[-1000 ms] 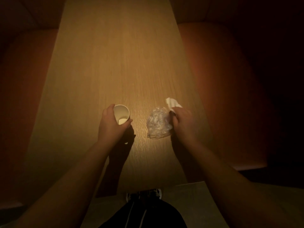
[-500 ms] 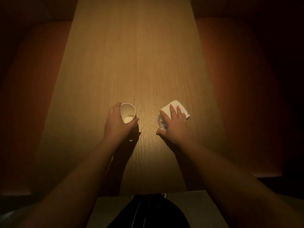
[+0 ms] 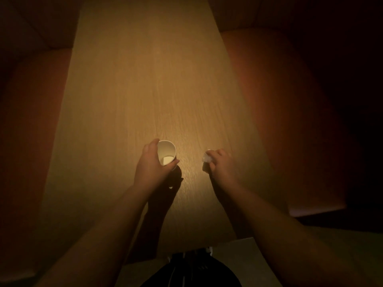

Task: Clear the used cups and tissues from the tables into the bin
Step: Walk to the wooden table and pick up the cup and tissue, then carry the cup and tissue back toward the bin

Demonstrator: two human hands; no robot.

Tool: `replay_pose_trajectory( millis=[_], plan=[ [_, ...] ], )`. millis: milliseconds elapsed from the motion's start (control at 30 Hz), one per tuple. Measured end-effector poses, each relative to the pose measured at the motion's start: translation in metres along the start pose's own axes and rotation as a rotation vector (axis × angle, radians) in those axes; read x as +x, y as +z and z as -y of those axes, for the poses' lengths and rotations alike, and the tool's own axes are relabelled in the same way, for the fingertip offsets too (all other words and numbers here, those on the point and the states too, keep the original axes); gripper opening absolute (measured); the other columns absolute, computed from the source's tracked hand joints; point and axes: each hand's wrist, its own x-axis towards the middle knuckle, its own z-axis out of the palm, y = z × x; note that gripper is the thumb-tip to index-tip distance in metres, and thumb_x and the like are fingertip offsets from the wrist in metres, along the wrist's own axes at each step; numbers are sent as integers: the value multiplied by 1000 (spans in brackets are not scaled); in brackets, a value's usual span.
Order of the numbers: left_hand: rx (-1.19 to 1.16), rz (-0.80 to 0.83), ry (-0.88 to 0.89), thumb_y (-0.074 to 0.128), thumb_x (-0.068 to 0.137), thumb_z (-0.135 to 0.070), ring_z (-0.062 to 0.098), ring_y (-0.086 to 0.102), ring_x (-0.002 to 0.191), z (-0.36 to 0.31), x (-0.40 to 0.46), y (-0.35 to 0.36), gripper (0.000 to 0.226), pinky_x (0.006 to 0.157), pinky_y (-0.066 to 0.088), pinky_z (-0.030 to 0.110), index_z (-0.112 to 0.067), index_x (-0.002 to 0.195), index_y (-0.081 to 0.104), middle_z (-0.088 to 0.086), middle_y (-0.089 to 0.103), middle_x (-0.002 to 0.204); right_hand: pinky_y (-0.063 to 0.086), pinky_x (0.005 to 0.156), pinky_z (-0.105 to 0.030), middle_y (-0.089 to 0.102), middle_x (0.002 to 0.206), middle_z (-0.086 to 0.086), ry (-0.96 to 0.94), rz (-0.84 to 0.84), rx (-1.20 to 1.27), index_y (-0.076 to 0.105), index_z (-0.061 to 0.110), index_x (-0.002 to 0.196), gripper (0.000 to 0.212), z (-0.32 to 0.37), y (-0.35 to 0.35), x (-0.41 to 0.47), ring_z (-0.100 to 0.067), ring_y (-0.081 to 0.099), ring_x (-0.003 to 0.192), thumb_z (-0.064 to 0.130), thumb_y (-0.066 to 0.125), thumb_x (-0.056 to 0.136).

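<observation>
A small white paper cup (image 3: 166, 152) is held a little above the wooden table (image 3: 145, 79), tilted, its mouth towards me, with my left hand (image 3: 152, 166) wrapped around its side. To its right my right hand (image 3: 220, 165) is closed into a fist over a crumpled wad of white tissue and clear plastic wrap (image 3: 207, 159). Only a small bit of the wad shows at the fist's left edge; the rest is hidden inside the hand.
Orange-red bench seats (image 3: 279, 121) run along both long sides of the table, the left one (image 3: 31, 131) in deep shadow. The table's near edge (image 3: 186, 248) is just above my dark trousers. Light floor shows below it. The scene is dim.
My right hand has gathered the spread-out plastic wrap and tissue and closed into a fist on them. The left hand has kept hold of the cup, tilting it slightly.
</observation>
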Motion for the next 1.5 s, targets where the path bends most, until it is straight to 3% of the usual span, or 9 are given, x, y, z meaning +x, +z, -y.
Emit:
replay_pose_trajectory(
  millis=[200,300,367,500,633,767,867,1067,1500],
  plan=[
    [20,104,203,78,67,-50,15,48,105,-43,-10,16,80,78,36,27,-22,132,41,-2,49,124,45,91,-30,52,134,0,155,-213,30,53,23,132,40,-13,-46,-54,-17,50,117,14,54,93],
    [25,157,346,78,64,-53,13,49,100,-68,-22,29,77,76,36,26,-22,127,45,-4,50,115,43,100,-34,49,141,0,167,-251,-110,53,19,132,43,-27,-60,-93,-20,46,126,9,58,91],
    [19,195,447,80,62,-51,14,51,97,-84,-33,42,75,74,36,26,-22,123,46,-7,47,107,40,105,-35,49,140,-2,277,-321,-92,53,20,133,39,-43,-66,-122,-22,46,127,18,53,94],
    [8,328,601,81,60,-50,20,55,96,-112,-68,73,75,74,40,29,-21,121,49,-4,49,106,47,95,-33,55,134,0,453,-433,-83,58,18,125,33,-66,-61,-198,-20,54,116,15,53,93],
    [-33,513,798,80,63,-50,17,54,96,-125,-124,105,75,71,37,28,-21,123,47,-1,53,114,45,81,-28,67,114,-1,687,-685,-34,68,19,108,22,-72,-36,-291,-23,60,102,12,54,93],
    [-82,766,937,84,64,-38,21,50,105,-128,-203,134,76,76,36,29,-16,127,46,7,52,121,40,73,-24,65,109,2,941,-808,44,68,26,106,19,-61,3,-389,-20,58,94,21,54,94],
    [-2,876,1156,82,63,-46,20,52,102,-124,-267,149,74,78,43,32,-18,123,48,2,53,117,38,71,-25,60,105,0,1214,-894,144,63,28,115,24,-43,38,-460,-20,55,96,32,49,96],
    [70,1167,1456,82,62,-49,20,52,101,-112,-409,162,80,74,37,25,-16,126,48,5,53,117,40,77,-27,61,113,0,1620,-1128,204,62,25,120,28,22,104,-589,-21,55,105,31,52,95],
    [102,1629,2084,77,65,-53,24,52,104,-33,-739,130,83,79,46,34,-15,131,44,7,50,121,52,81,-42,62,113,-1,2265,-1636,307,63,22,119,27,159,211,-813,-23,57,102,29,55,94]
  ],
)
